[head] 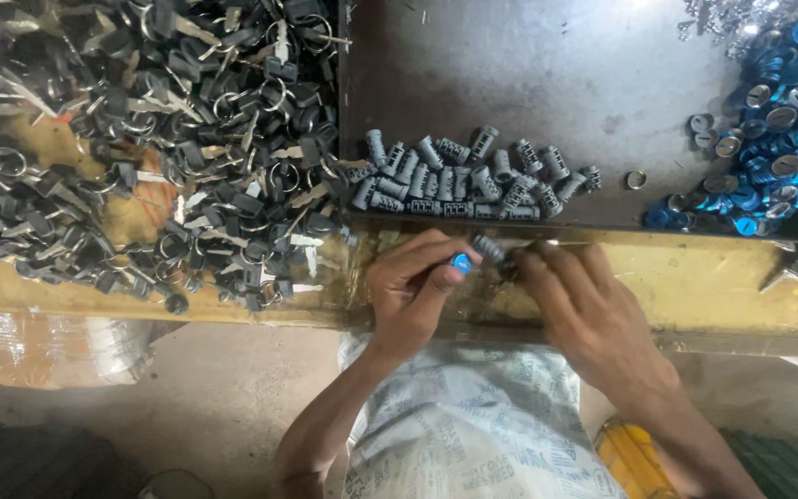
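My left hand (pixel 415 291) pinches a small blue lock cap (pixel 460 262) between thumb and fingers at the front edge of the bench. My right hand (pixel 582 305) meets it from the right, fingertips closed on a grey ribbed lock cylinder (pixel 489 248) and something dark beneath it that I cannot make out. Both hands hover over the worn yellow bench edge (pixel 695 286). Just beyond them a row of several grey lock cylinders (pixel 464 176) lies in a dark metal tray (pixel 528 74).
A big heap of black-headed keys on rings (pixel 159 139) covers the left of the bench. Blue and silver caps (pixel 773 148) pile up at the tray's right. A white printed sack (pixel 473 425) sits below my arms, a plastic-wrapped bundle (pixel 48 346) at left.
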